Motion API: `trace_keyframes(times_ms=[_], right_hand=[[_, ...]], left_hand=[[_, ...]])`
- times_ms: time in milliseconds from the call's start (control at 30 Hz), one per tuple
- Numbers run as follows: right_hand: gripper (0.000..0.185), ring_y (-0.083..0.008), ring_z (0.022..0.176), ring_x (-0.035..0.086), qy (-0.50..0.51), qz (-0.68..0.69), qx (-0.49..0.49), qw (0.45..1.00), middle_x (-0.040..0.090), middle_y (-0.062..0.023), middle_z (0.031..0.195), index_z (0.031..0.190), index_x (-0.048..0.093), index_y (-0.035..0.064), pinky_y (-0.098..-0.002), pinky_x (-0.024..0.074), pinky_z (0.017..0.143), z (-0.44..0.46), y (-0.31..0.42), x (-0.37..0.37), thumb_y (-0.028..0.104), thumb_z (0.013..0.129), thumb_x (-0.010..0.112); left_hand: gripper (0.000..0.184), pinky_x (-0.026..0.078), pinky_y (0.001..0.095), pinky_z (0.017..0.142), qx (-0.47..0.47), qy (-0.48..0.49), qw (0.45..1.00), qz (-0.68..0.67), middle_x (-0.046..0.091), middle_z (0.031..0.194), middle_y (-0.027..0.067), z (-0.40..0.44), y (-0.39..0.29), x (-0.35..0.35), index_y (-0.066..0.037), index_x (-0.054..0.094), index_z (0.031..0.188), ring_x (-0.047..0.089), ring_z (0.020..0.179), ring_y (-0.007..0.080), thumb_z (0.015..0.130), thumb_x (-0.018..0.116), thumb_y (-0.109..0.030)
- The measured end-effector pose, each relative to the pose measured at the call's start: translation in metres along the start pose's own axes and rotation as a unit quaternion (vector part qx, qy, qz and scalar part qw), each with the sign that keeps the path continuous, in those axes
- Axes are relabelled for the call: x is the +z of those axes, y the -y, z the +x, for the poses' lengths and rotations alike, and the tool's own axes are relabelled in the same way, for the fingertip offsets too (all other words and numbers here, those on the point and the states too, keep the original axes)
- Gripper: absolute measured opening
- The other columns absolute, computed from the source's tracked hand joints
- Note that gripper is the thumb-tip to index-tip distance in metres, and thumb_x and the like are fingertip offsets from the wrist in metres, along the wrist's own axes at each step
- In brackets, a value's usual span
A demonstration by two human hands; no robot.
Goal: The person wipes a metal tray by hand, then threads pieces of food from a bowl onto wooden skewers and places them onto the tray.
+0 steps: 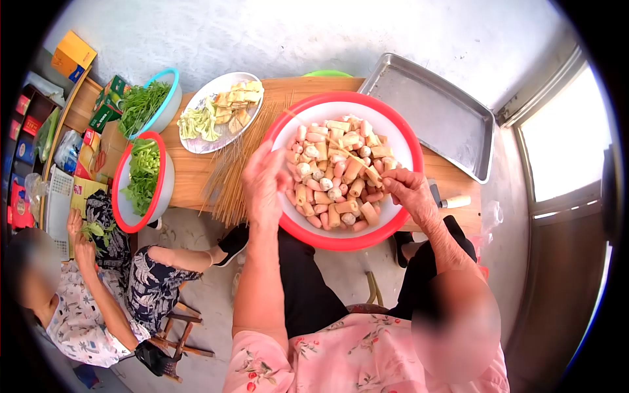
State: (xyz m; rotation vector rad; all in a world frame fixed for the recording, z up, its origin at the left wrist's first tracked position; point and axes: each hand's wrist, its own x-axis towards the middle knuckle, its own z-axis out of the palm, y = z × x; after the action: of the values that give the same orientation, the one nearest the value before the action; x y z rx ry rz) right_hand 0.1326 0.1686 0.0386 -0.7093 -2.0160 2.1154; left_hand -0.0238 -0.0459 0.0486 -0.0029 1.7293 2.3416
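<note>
A white basin with a red rim [417, 141] holds pink sausage pieces, tan tube-shaped pieces and pale balls. Across it, a thin skewer [334, 142] slants from the upper left rim down towards my right hand [409, 193]. My right fingers are pinched at a tan piece [374, 176] by the skewer's lower end. My left hand [265, 180] is at the basin's left side, its fingers bent and smeared by motion; whether it holds anything is unclear. Many loose skewers [229, 190] lie on the wooden table [187, 173], left of the basin.
A metal tray [432, 108] is at the back right, a knife [454, 202] near the right edge. On the left are a plate of cut food [203, 145], a red-rimmed bowl of greens [160, 190] and a blue bowl [171, 105]. A seated person's hands [80, 239] hold leaves.
</note>
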Motion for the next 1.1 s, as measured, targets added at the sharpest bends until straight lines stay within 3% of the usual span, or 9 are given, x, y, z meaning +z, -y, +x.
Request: trace_keyframes(times_ms=[100, 167, 300, 367, 433, 600, 833, 1033, 1100], right_hand=[[0.011, -0.0064, 0.057, 0.046, 0.025, -0.046, -0.040, 0.998, 0.056, 0.0019, 0.072, 0.093, 0.066, 0.0024, -0.0206, 0.0398, 0.052, 0.003, -0.003, -0.003, 0.010, 0.086, 0.061], [0.019, -0.0174, 0.071, 0.060, -0.011, -0.252, -0.199, 0.947, 0.063, -0.0076, 0.076, 0.100, 0.063, 0.0006, -0.0304, 0.0468, 0.065, 0.006, -0.013, -0.011, 0.001, 0.081, 0.062], [0.024, -0.0257, 0.077, 0.057, -0.127, -0.314, -0.254, 0.906, 0.059, -0.0091, 0.077, 0.098, 0.063, 0.0035, -0.0340, 0.0456, 0.069, 0.011, -0.010, -0.022, -0.001, 0.075, 0.065], [0.023, -0.0300, 0.083, 0.054, -0.342, -0.378, -0.412, 0.755, 0.059, -0.0097, 0.083, 0.094, 0.063, 0.0043, -0.0368, 0.0435, 0.075, 0.011, 0.005, -0.020, -0.001, 0.072, 0.066], [0.022, -0.0305, 0.084, 0.055, -0.311, -0.393, -0.436, 0.748, 0.058, -0.0114, 0.092, 0.092, 0.062, 0.0032, -0.0382, 0.0440, 0.074, 0.003, 0.005, -0.015, -0.003, 0.072, 0.066], [0.018, -0.0118, 0.077, 0.061, -0.153, 0.006, -0.128, 0.980, 0.062, -0.0060, 0.082, 0.104, 0.061, -0.0009, -0.0268, 0.0529, 0.070, 0.008, -0.009, 0.011, 0.009, 0.090, 0.057], [0.024, -0.0182, 0.079, 0.064, -0.113, 0.332, -0.116, 0.929, 0.063, -0.0108, 0.086, 0.105, 0.058, -0.0024, -0.0321, 0.0562, 0.071, 0.031, -0.014, -0.008, 0.018, 0.094, 0.052], [0.024, -0.0294, 0.091, 0.063, -0.179, 0.411, -0.177, 0.876, 0.062, -0.0182, 0.098, 0.093, 0.053, -0.0021, -0.0393, 0.0542, 0.081, 0.041, 0.001, -0.047, 0.020, 0.097, 0.044], [0.024, -0.0285, 0.086, 0.063, -0.215, 0.415, -0.166, 0.868, 0.061, -0.0159, 0.091, 0.099, 0.052, -0.0028, -0.0409, 0.0548, 0.079, 0.044, 0.004, -0.067, 0.019, 0.097, 0.043]], left_hand=[[0.027, 0.032, 0.0143, 0.038, -0.021, 0.070, 0.994, -0.076, 0.068, 0.090, 0.0079, 0.013, 0.009, 0.033, -0.002, 0.061, 0.107, 0.049, 0.047, 0.0034, 0.085, 0.065, -0.017], [0.021, 0.034, 0.0142, 0.040, -0.020, 0.080, 0.992, -0.100, 0.068, 0.086, 0.0058, 0.019, 0.019, 0.039, -0.003, 0.062, 0.103, 0.050, 0.049, 0.0038, 0.086, 0.063, -0.016], [0.014, 0.047, 0.0203, 0.058, -0.062, 0.085, 0.982, -0.155, 0.066, 0.083, 0.0050, 0.030, 0.037, 0.043, -0.003, 0.064, 0.097, 0.059, 0.067, 0.0096, 0.087, 0.062, -0.013], [0.014, 0.051, 0.0227, 0.064, -0.111, 0.048, 0.966, -0.230, 0.064, 0.084, 0.0054, 0.038, 0.039, 0.044, -0.002, 0.062, 0.098, 0.061, 0.071, 0.0123, 0.087, 0.062, -0.011], [0.016, 0.052, 0.0239, 0.068, -0.126, 0.046, 0.959, -0.249, 0.063, 0.089, 0.0065, 0.042, 0.040, 0.045, -0.001, 0.060, 0.100, 0.061, 0.075, 0.0135, 0.087, 0.061, -0.010], [0.017, 0.052, 0.0256, 0.071, -0.160, 0.056, 0.954, -0.245, 0.063, 0.090, 0.0063, 0.035, 0.053, 0.057, -0.003, 0.059, 0.104, 0.061, 0.079, 0.0144, 0.088, 0.059, -0.009], [0.030, 0.052, 0.0247, 0.074, -0.186, 0.131, 0.956, -0.188, 0.062, 0.090, 0.0047, 0.026, 0.064, 0.053, -0.007, 0.053, 0.117, 0.060, 0.079, 0.0132, 0.088, 0.058, -0.007], [0.019, 0.049, 0.0226, 0.060, -0.164, 0.066, 0.976, -0.125, 0.061, 0.074, 0.0027, 0.028, 0.036, 0.052, -0.005, 0.061, 0.093, 0.059, 0.064, 0.0109, 0.087, 0.064, -0.023], [0.019, 0.048, 0.0231, 0.059, -0.075, 0.022, 0.996, 0.033, 0.059, 0.070, 0.0014, 0.035, 0.033, 0.045, -0.006, 0.064, 0.090, 0.057, 0.062, 0.0099, 0.087, 0.064, -0.025]])
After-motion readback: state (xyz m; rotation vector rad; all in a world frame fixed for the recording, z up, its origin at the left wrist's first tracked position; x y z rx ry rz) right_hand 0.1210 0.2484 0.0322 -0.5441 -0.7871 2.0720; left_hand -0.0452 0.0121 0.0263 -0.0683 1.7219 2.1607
